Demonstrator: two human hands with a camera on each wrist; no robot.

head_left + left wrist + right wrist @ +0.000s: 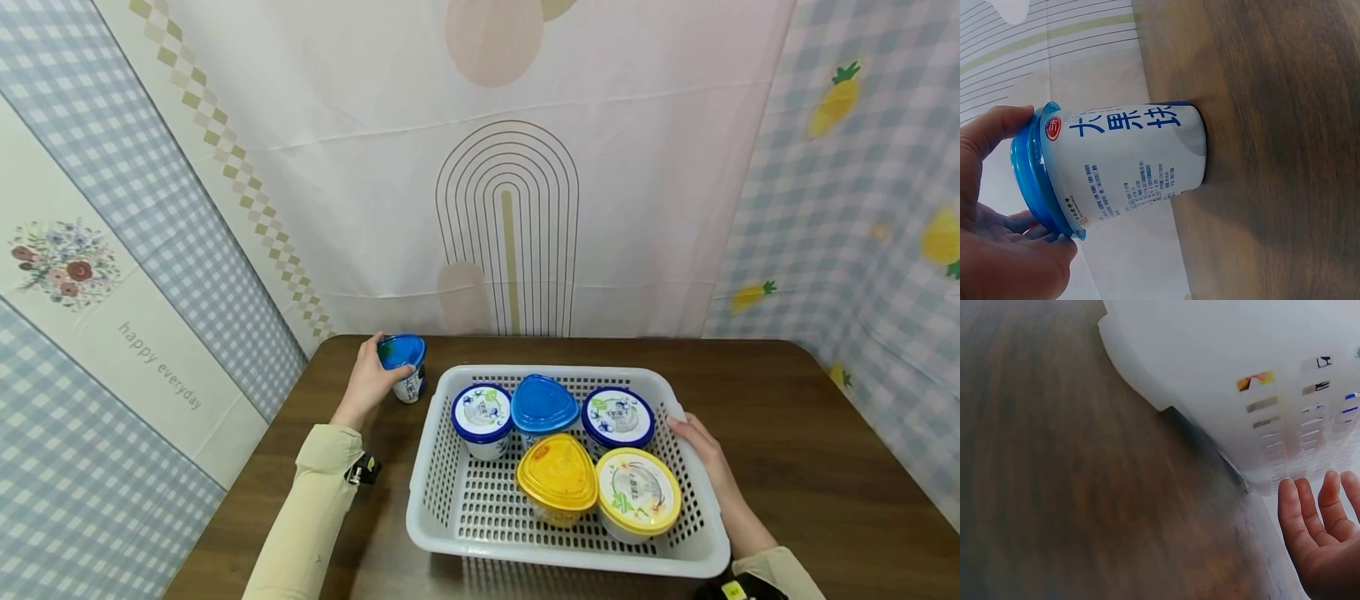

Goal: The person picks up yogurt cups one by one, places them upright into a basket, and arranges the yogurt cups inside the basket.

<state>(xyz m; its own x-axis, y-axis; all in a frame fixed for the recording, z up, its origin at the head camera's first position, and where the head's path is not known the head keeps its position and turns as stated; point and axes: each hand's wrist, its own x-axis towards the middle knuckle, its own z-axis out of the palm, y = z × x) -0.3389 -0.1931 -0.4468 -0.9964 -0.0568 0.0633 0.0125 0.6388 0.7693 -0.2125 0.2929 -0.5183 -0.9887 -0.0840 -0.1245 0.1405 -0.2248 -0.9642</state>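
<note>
My left hand (pixel 372 379) holds a yogurt cup (pixel 408 387) around its blue lid (pixel 1029 172). The white cup stands upright on the table at the back left, outside the basket; blue lettering shows in the left wrist view. My right hand (pixel 708 458) is at the right end of a white plastic basket (pixel 468 546), its thumb at the rim. In the right wrist view its fingers (pixel 1329 515) touch the slotted outer wall; the thumb is hidden there.
Inside the basket stand two round tubs with dark blue rims (pixel 482 412) (pixel 618 417), a blue-lidded cup (pixel 543 404), a yellow-lidded cup (pixel 558 475) and a round yellow-lidded tub (pixel 639 492). The brown wooden table (pixel 817 450) meets patterned cloth (pixel 637 208) behind.
</note>
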